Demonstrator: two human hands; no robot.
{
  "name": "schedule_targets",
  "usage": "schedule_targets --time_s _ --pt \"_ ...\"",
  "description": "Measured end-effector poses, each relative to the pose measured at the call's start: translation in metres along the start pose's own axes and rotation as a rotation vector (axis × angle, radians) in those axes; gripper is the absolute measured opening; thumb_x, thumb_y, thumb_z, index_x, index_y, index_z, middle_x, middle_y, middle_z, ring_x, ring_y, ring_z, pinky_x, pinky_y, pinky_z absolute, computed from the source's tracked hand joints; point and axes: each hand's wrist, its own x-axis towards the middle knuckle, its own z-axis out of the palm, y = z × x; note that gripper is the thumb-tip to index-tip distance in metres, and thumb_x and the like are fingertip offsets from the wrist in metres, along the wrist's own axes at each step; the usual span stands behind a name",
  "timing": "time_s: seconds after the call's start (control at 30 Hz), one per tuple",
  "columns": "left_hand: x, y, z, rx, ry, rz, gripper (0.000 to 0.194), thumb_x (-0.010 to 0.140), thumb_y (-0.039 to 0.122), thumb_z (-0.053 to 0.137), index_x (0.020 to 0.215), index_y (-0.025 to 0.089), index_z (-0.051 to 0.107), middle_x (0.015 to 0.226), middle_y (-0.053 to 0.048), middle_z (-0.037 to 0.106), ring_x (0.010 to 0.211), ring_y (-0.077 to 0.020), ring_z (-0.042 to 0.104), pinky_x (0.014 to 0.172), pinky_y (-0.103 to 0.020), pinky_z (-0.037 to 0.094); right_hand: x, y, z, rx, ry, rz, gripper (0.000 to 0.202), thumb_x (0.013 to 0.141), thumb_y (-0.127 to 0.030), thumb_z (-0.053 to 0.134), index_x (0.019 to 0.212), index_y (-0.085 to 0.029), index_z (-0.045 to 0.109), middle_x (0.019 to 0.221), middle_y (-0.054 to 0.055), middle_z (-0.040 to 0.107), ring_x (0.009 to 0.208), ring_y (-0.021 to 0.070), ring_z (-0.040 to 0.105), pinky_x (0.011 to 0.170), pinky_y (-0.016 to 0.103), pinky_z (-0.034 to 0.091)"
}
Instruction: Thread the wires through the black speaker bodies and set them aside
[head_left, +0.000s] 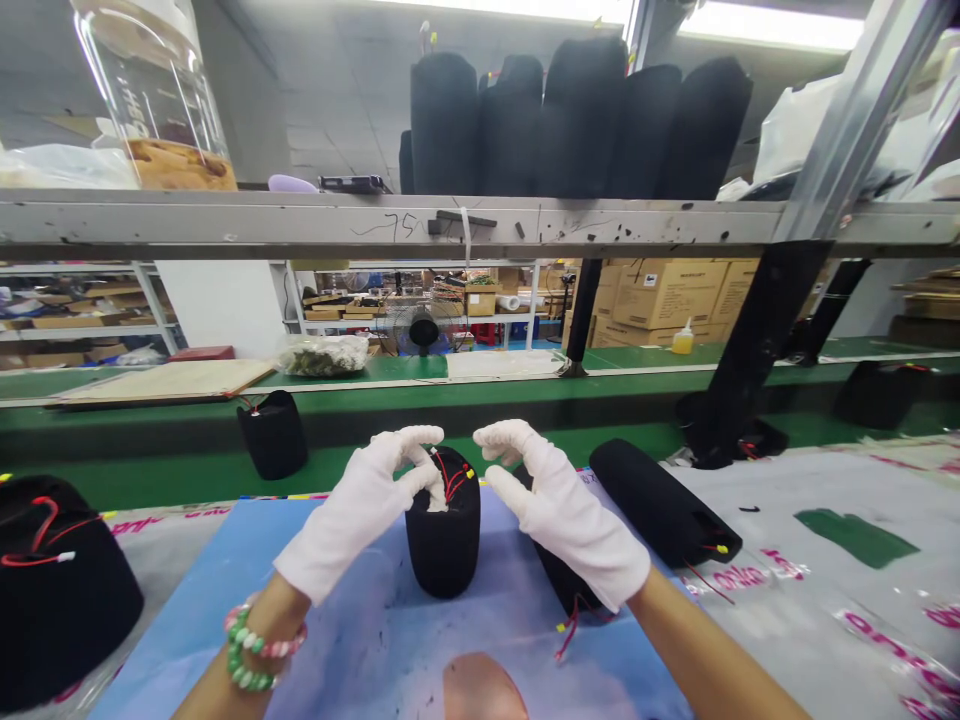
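Observation:
An upright black fabric-covered cylinder stands on the blue sheet in front of me, red wires with small yellow and white ends coming from its top. My left hand, in a white glove, is at its upper left; the fingers are curved and apart, and the lower fingertips overlap the top edge. Whether they touch it I cannot tell. My right hand, also gloved, hovers to the right of the cylinder with curved fingers apart and nothing between them. Partly hidden under that hand lies a second black cylinder with red wires.
Another black cylinder lies at the right, and a larger one stands at far left. A smaller one is on the green surface behind. Overhead, a metal shelf carries several black cylinders and a jar.

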Motion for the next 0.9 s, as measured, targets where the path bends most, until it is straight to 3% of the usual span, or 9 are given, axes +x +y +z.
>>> schedule_targets --time_s 0.07,0.17,0.27,0.4,0.53,0.63,0.8,0.87,0.9 --pt "0.0 0.001 -0.001 -0.021 0.04 0.008 0.034 0.081 0.021 0.058 0.114 0.023 0.065 0.075 0.002 0.071 0.077 -0.0178 0.064 0.08 -0.035 0.05 -0.002 -0.002 0.002 0.003 -0.065 0.009 0.043 0.081 -0.017 0.064 0.122 -0.022 0.055 0.118 0.007 0.064 0.107 0.0224 0.062 0.096 0.041 0.051" --pt "-0.001 0.004 -0.005 -0.074 0.099 0.031 0.033 0.083 0.024 0.056 0.115 0.023 0.064 0.092 -0.001 0.072 0.082 -0.0169 0.065 0.081 -0.034 0.052 -0.004 -0.001 0.015 0.033 -0.171 0.086 0.087 0.072 -0.038 0.079 0.145 -0.018 0.035 0.149 0.015 0.043 0.135 0.0306 0.044 0.112 0.049 0.037" --pt "-0.001 0.003 -0.004 -0.124 0.143 0.063 0.03 0.083 0.023 0.057 0.113 0.024 0.065 0.1 -0.002 0.071 0.088 -0.0169 0.066 0.084 -0.033 0.052 -0.005 0.005 0.035 0.083 -0.238 0.175 0.108 0.068 -0.041 0.081 0.152 -0.013 0.019 0.154 0.02 0.035 0.14 0.0317 0.037 0.115 0.052 0.032" --pt "0.005 -0.009 0.001 -0.195 0.267 0.078 0.025 0.084 0.023 0.059 0.108 0.024 0.066 0.09 -0.002 0.068 0.081 -0.0175 0.066 0.085 -0.035 0.051 -0.007 0.009 0.049 0.05 -0.202 0.095 0.099 0.069 -0.028 0.078 0.151 -0.012 0.025 0.148 0.019 0.044 0.137 0.0287 0.042 0.115 0.047 0.033" --pt "0.009 -0.009 -0.001 -0.343 0.419 0.044 0.019 0.084 0.023 0.065 0.103 0.024 0.063 0.094 -0.001 0.067 0.084 -0.0154 0.066 0.086 -0.031 0.049 -0.009 0.011 0.046 -0.015 -0.205 0.074 0.097 0.069 -0.029 0.079 0.149 -0.013 0.028 0.15 0.019 0.042 0.137 0.03 0.042 0.115 0.05 0.034" --pt "0.006 0.006 -0.005 -0.521 0.44 0.044 0.017 0.085 0.022 0.065 0.101 0.024 0.058 0.079 0.003 0.068 0.066 -0.0112 0.065 0.073 -0.025 0.052 -0.011 0.008 0.04 -0.075 -0.159 0.043 0.095 0.072 -0.039 0.079 0.149 -0.014 0.028 0.151 0.021 0.04 0.137 0.0332 0.041 0.112 0.053 0.036" --pt "-0.008 0.037 0.006 -0.734 0.44 0.008 0.022 0.083 0.021 0.069 0.102 0.023 0.059 0.064 0.006 0.067 0.054 -0.0089 0.062 0.058 -0.02 0.053 -0.019 -0.023 0.03 -0.178 0.247 -0.217 0.072 0.077 -0.052 0.074 0.135 -0.024 0.041 0.129 0.015 0.059 0.12 0.0319 0.056 0.102 0.051 0.045" --pt "-0.015 0.046 0.015 -0.795 0.452 -0.015 0.022 0.079 0.016 0.073 0.098 0.023 0.065 0.068 0.006 0.07 0.06 -0.0064 0.065 0.061 -0.014 0.053 -0.022 -0.039 0.028 -0.05 0.253 -0.211 0.068 0.072 -0.053 0.078 0.126 -0.026 0.046 0.113 0.009 0.065 0.104 0.0279 0.064 0.091 0.044 0.052" --pt "-0.018 0.049 0.018 -0.822 0.449 -0.016 0.022 0.078 0.014 0.075 0.096 0.024 0.067 0.07 0.006 0.071 0.063 -0.0048 0.066 0.064 -0.011 0.052 -0.022 -0.046 0.027 0.078 0.218 -0.129 0.066 0.072 -0.055 0.078 0.123 -0.027 0.047 0.108 0.008 0.067 0.099 0.0261 0.066 0.086 0.041 0.054"
